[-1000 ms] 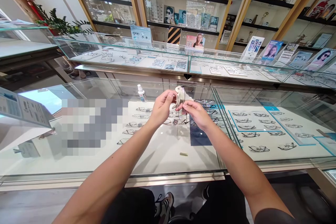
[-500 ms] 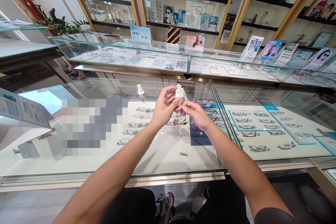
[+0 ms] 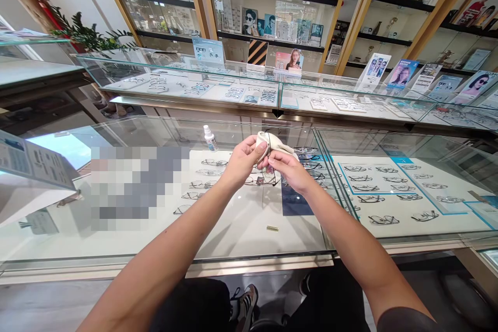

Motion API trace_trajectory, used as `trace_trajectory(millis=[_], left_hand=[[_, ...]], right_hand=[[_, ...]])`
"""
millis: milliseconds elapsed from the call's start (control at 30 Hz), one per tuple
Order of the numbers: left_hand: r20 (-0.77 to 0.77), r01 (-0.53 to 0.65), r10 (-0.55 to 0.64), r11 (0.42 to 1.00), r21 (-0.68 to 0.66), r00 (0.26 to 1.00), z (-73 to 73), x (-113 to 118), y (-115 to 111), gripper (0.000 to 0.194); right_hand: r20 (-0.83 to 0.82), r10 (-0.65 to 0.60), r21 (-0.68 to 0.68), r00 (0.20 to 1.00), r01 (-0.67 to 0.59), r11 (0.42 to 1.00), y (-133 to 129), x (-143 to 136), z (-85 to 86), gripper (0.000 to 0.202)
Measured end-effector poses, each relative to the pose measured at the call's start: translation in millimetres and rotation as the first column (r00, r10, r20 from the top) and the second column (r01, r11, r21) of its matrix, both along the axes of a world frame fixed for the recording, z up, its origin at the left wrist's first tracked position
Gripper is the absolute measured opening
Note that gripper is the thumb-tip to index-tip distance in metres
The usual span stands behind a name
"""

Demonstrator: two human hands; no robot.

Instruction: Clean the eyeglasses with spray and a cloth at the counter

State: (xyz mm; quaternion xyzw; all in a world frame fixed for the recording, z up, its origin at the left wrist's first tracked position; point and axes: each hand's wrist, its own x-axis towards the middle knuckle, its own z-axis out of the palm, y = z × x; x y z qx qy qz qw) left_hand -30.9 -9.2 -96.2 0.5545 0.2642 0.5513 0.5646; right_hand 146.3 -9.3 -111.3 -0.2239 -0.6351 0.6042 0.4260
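Observation:
A cream cloth [image 3: 275,143] is bunched over the upper part of a pair of thin dark-framed glasses [image 3: 269,175], above the glass counter. My left hand [image 3: 245,160] pinches the cloth around a lens, thumb in front. With its fingertips, my right hand [image 3: 287,167] grips the frame near its middle, and the cloth trails behind its fingers. The lower lens hangs uncovered below my fingers. Left of my hands, a white spray bottle [image 3: 210,138] stands upright on the counter.
Rows of glasses [image 3: 384,220] lie inside the glass display counter [image 3: 268,257]. A small gold-green bar [image 3: 273,228] is near the front. Beyond stand a second showcase [image 3: 187,99] and shelves. A folded sign [image 3: 37,166] is at the left.
The cloth has spread out to the right, behind my right fingers. My left hand has turned slightly and sits a little lower around it.

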Motion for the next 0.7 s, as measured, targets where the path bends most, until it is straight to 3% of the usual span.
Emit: trace_trajectory(millis=[400, 700], left_hand=[[0.024, 0.145, -0.144, 0.988, -0.046, 0.989, 8.6, -6.2, -1.7, 0.045], [-0.024, 0.025, -0.024, 0.999, 0.031, 0.999, 8.5, -3.6, -7.4, 0.035]], right_hand=[[-0.084, 0.054, -0.102, 0.995, -0.062, 0.993, -2.7, -0.5, 1.3, 0.035], [-0.019, -0.002, -0.026, 1.0, 0.002, 1.0, -4.6, -3.8, 2.8, 0.036]])
